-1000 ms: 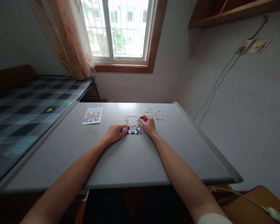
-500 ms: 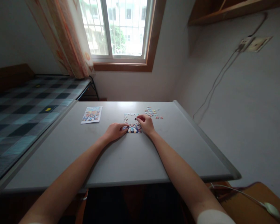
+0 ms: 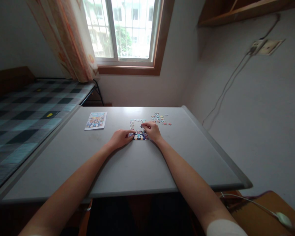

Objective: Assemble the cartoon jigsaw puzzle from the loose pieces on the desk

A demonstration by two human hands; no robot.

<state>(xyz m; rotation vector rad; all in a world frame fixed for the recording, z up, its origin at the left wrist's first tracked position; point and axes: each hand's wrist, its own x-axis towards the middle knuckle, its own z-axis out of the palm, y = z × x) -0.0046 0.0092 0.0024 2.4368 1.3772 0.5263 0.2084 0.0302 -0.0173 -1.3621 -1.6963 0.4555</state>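
A partly joined jigsaw puzzle (image 3: 139,136) lies on the grey table, its border pieces framing a gap and its near rows filled with a blue cartoon face. My left hand (image 3: 121,137) rests at the puzzle's near left corner, fingers stretched out and touching its edge. Over the right side of the puzzle, my right hand (image 3: 152,130) pinches a small dark puzzle piece (image 3: 141,126) between thumb and forefinger, above the gap. The right hand covers part of the puzzle's right border.
Several loose puzzle pieces (image 3: 159,118) are scattered beyond my right hand. A printed picture sheet (image 3: 96,121) lies at the left of the table (image 3: 137,167). A bed with a checked cover (image 3: 39,108) stands to the left, and a wall with a cable is on the right.
My right hand has shifted slightly left with the puzzle piece, further over the gap. My left hand stays at the puzzle's corner.
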